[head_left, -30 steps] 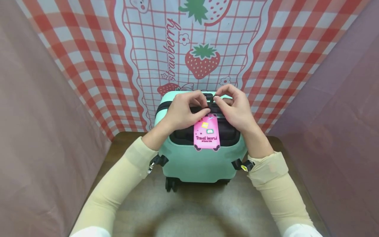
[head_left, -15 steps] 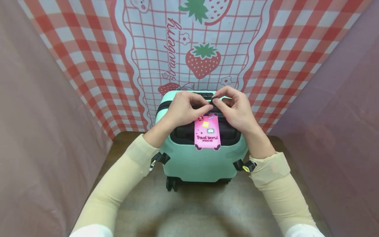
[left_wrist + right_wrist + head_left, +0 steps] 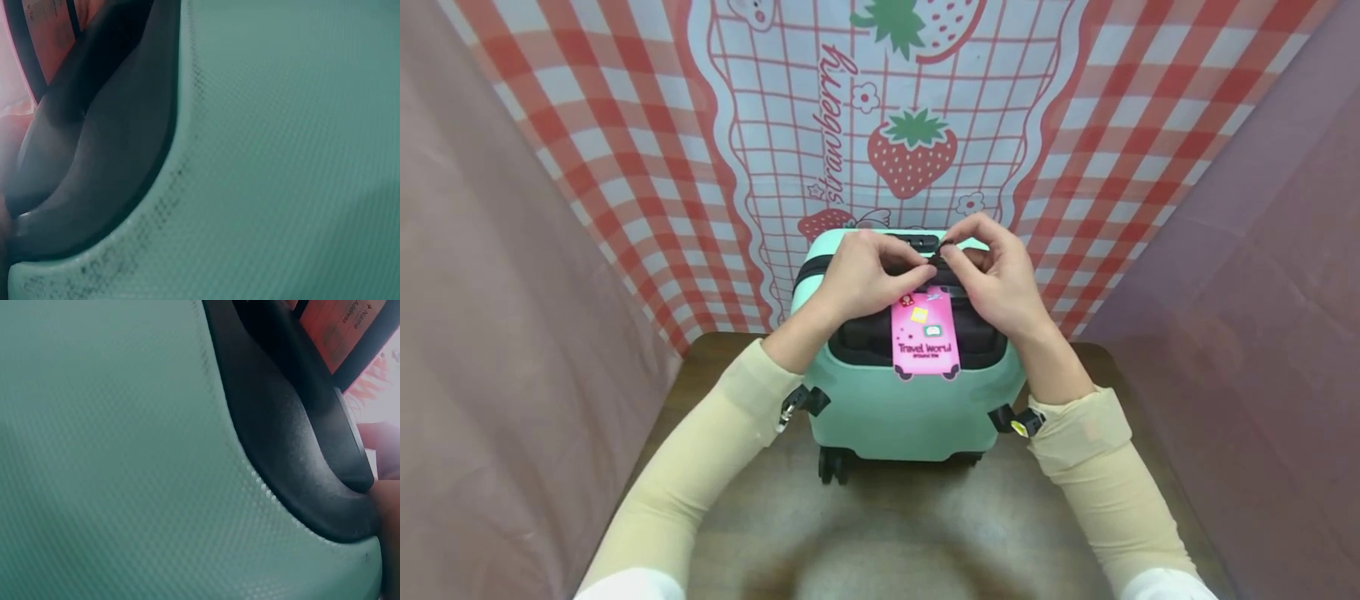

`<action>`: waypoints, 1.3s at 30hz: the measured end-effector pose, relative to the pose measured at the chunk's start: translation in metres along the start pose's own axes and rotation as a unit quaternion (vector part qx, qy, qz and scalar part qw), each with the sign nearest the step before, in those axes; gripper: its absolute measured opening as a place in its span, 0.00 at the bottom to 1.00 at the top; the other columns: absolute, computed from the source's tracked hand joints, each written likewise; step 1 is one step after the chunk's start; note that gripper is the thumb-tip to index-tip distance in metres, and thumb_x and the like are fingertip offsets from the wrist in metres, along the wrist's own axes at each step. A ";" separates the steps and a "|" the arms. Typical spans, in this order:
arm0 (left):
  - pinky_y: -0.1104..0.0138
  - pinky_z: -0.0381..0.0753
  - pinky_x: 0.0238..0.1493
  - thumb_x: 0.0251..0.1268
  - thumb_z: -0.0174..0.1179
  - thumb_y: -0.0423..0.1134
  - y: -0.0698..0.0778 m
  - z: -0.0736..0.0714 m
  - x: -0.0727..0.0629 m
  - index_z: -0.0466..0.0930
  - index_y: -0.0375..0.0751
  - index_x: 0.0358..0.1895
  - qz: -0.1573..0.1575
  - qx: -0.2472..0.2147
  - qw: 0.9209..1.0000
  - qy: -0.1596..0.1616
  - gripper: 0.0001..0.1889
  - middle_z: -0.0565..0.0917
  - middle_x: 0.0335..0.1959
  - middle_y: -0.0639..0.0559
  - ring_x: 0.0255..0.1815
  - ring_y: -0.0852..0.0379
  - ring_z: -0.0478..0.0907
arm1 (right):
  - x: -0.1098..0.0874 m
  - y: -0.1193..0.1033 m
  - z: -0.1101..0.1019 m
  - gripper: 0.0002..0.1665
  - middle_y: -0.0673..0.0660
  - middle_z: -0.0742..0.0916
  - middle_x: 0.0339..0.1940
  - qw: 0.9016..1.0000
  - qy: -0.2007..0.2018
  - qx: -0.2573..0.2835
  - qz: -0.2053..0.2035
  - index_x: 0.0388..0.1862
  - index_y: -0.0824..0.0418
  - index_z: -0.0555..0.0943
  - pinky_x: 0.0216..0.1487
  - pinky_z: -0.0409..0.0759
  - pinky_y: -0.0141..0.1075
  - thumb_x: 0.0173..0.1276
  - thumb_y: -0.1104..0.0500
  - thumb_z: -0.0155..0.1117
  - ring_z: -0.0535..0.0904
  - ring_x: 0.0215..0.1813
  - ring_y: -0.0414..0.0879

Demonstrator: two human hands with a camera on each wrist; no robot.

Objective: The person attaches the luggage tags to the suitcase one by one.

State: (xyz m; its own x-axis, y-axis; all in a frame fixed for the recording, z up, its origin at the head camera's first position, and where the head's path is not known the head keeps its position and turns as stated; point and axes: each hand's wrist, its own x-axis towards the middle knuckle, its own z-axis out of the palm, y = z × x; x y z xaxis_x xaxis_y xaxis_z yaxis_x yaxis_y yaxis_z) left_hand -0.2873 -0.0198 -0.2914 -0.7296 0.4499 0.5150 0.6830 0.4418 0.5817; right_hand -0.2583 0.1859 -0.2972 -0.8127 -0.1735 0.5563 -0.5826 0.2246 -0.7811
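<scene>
A mint-green suitcase point(image 3: 910, 417) stands upright on its wheels in the head view. A pink luggage tag point(image 3: 923, 354) printed "Travel World" hangs over the black handle recess point(image 3: 865, 337) on its near side. My left hand point(image 3: 872, 271) pinches the tag's thin black strap between thumb and index finger. Just beyond it, my right hand point(image 3: 1003, 271) pinches a looped part of that strap point(image 3: 945, 244). Both wrist views look closely at the green shell and the dark handle point(image 3: 47, 156). The tag's back point(image 3: 344, 331), lettered "Name" and "Address", shows in the right wrist view.
The suitcase rests on a brown wooden table point(image 3: 880, 533). A strawberry-patterned cloth point(image 3: 880, 83) hangs right behind it. Plain pinkish curtains point(image 3: 527, 333) close in both sides. A dark lock panel point(image 3: 913, 242) sits on the suitcase's top, behind the fingers.
My left thumb and index finger have drawn together on the strap and shifted slightly right, toward my right fingertips. The right hand holds nearly still, and the suitcase stays put.
</scene>
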 end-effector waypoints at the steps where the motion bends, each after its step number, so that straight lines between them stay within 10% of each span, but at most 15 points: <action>1: 0.66 0.86 0.42 0.66 0.74 0.43 0.000 0.001 0.000 0.96 0.42 0.42 0.000 -0.004 1.000 0.000 0.09 0.95 0.36 0.50 0.36 0.60 0.92 | 0.000 0.000 -0.001 0.09 0.48 0.83 0.42 1.000 -0.004 -0.012 0.002 0.52 0.69 0.81 0.18 0.62 0.31 0.77 0.67 0.65 0.65 0.15 0.39; 10: 0.63 0.86 0.42 0.65 0.74 0.44 0.000 -0.003 -0.002 0.96 0.42 0.42 0.026 0.044 0.999 0.009 0.10 0.95 0.35 0.50 0.37 0.57 0.92 | -0.001 0.001 0.004 0.04 0.41 0.87 0.32 0.998 0.025 -0.048 -0.028 0.40 0.68 0.87 0.22 0.63 0.31 0.72 0.66 0.72 0.69 0.18 0.40; 19: 0.62 0.87 0.42 0.66 0.74 0.44 -0.003 -0.006 0.000 0.96 0.42 0.41 0.033 0.047 0.998 0.000 0.10 0.95 0.36 0.49 0.36 0.57 0.92 | -0.002 0.000 0.008 0.04 0.64 0.87 0.27 0.996 0.052 -0.020 -0.076 0.41 0.72 0.86 0.18 0.58 0.30 0.72 0.68 0.71 0.63 0.15 0.38; 31: 0.63 0.87 0.45 0.67 0.74 0.44 -0.001 0.002 0.000 0.96 0.43 0.44 -0.006 0.008 1.000 -0.009 0.10 0.95 0.40 0.49 0.40 0.57 0.93 | -0.003 -0.002 0.001 0.07 0.49 0.77 0.17 0.995 0.028 -0.094 0.009 0.39 0.63 0.88 0.18 0.60 0.33 0.72 0.59 0.74 0.64 0.15 0.42; 39: 0.63 0.87 0.43 0.64 0.75 0.43 -0.002 -0.001 0.001 0.96 0.42 0.41 0.024 0.025 0.999 0.008 0.09 0.95 0.36 0.49 0.37 0.58 0.93 | -0.004 0.001 0.005 0.05 0.47 0.76 0.17 0.995 0.041 -0.059 -0.073 0.40 0.69 0.87 0.20 0.58 0.32 0.71 0.66 0.73 0.62 0.16 0.41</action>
State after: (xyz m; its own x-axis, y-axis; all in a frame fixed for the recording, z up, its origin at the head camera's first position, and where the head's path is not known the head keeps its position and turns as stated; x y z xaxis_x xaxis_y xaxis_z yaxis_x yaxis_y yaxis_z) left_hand -0.2899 -0.0211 -0.2912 -0.6969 0.4583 0.5517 0.7171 0.4588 0.5247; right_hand -0.2559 0.1823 -0.3017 -0.7140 -0.1343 0.6872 -0.6882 0.3153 -0.6534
